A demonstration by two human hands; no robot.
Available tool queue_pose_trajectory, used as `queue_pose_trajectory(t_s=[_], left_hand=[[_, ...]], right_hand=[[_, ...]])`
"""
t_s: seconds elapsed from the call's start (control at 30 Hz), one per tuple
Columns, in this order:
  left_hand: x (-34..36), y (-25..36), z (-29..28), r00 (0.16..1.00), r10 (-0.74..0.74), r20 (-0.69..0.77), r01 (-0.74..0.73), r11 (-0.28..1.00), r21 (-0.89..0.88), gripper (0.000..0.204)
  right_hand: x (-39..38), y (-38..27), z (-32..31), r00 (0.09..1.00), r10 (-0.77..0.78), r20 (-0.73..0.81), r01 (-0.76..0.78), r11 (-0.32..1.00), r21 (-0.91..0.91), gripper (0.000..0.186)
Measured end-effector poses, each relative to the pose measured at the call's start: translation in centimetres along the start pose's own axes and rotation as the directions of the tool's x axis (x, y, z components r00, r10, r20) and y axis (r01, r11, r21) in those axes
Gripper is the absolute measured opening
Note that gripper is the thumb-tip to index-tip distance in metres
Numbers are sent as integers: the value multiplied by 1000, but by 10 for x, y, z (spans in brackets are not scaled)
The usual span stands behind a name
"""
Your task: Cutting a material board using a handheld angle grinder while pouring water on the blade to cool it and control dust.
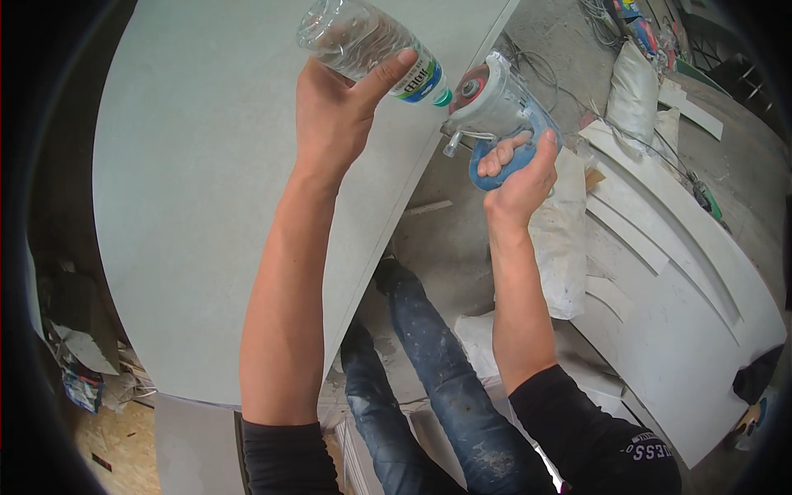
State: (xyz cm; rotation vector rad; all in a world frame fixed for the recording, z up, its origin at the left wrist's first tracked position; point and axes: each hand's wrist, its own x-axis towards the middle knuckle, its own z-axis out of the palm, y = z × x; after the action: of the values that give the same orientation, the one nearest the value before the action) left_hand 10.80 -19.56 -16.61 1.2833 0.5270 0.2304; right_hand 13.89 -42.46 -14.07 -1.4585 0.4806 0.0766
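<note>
Your left hand (342, 120) is clamped around a clear plastic bottle (359, 37), thumb laid along its label. The bottle is held tilted above the large pale panel (190, 206), its base up to the left and its green cap (443, 98) down to the right. That cap sits just beside the handheld tool (510, 87) in your right hand (528, 173); you cannot tell from this view whether the 2 touch. Your right hand is wrapped around the tool's blue handle (485, 169), fingers curled through it. The tool has a pale grey body, with a red ring (469, 97) around a metal centre facing the bottle, and it is held up near the panel's right edge.

Below, your 2 legs show in flecked blue jeans (462, 363). To your right, 1 white sack (566, 264) lies beside pale boards (660, 355), and another white sack (633, 92) stands farther off near a cable (551, 76).
</note>
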Motion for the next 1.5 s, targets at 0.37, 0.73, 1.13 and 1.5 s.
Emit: queue_pose_trajectory(t_s=[0.37, 0.73, 1.13, 1.5], left_hand=[[-5, 4, -1, 1000, -4, 14, 3, 1000, 23, 53], [-8, -2, -2, 1000, 0, 19, 0, 1000, -10, 52], [-5, 2, -4, 999, 17, 48, -19, 999, 30, 52], [-8, 3, -3, 999, -4, 52, 3, 1000, 16, 52]], right_hand=[[1, 2, 0, 1000, -5, 9, 5, 1000, -19, 47], [0, 4, 0, 1000, -20, 14, 20, 999, -30, 47], [-6, -1, 1, 1000, -13, 21, 15, 996, -84, 45], [-7, 0, 2, 999, -30, 27, 32, 998, -60, 46]])
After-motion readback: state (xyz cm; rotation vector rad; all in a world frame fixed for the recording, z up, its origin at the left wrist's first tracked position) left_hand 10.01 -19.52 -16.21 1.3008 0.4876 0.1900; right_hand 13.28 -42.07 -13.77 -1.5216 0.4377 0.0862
